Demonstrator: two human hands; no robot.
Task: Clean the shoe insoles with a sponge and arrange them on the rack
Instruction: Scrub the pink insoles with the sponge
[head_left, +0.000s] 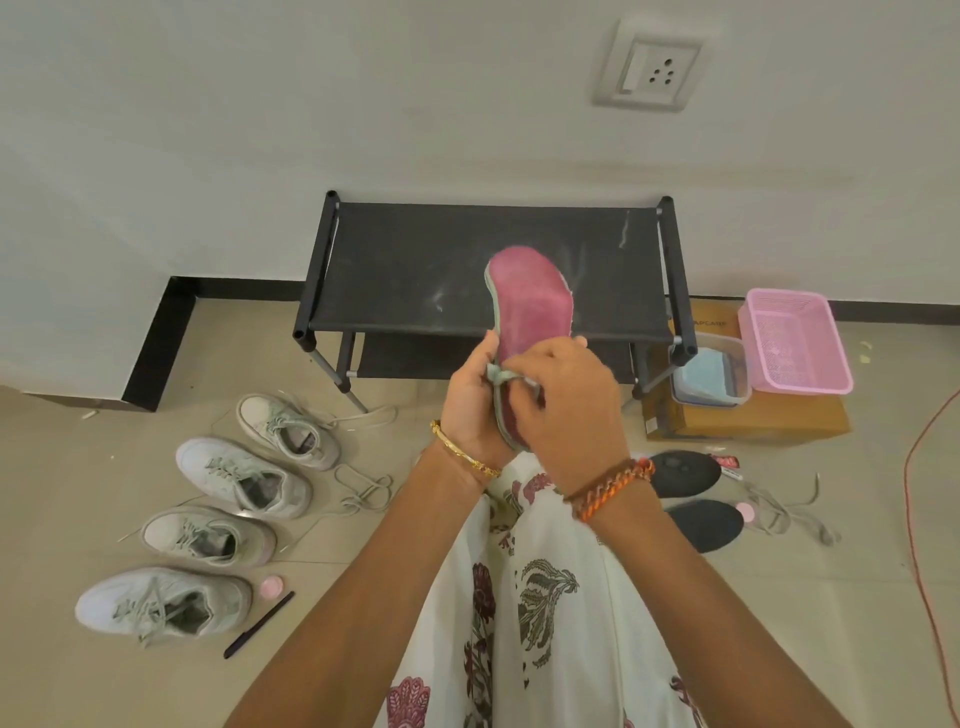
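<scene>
A pink insole (531, 306) with a pale green edge stands upright in front of the black shoe rack (415, 260). My left hand (470, 410) grips its lower left edge. Pressed against its lower face, my right hand (569, 410) is closed around a small pale sponge (503, 375), of which only a corner shows. Two dark insoles (685, 473) (706, 525) lie on the floor to the right of my arms. The rack's top shelf holds nothing and carries whitish smears.
Several white sneakers (244, 478) with loose laces lie on the floor at left, beside a black stick (258, 625) and a pink cap (271, 586). Right of the rack, a clear tub (709, 371) and a pink basket (795, 340) rest on a cardboard box (748, 421). An orange cable (914, 519) runs along the right.
</scene>
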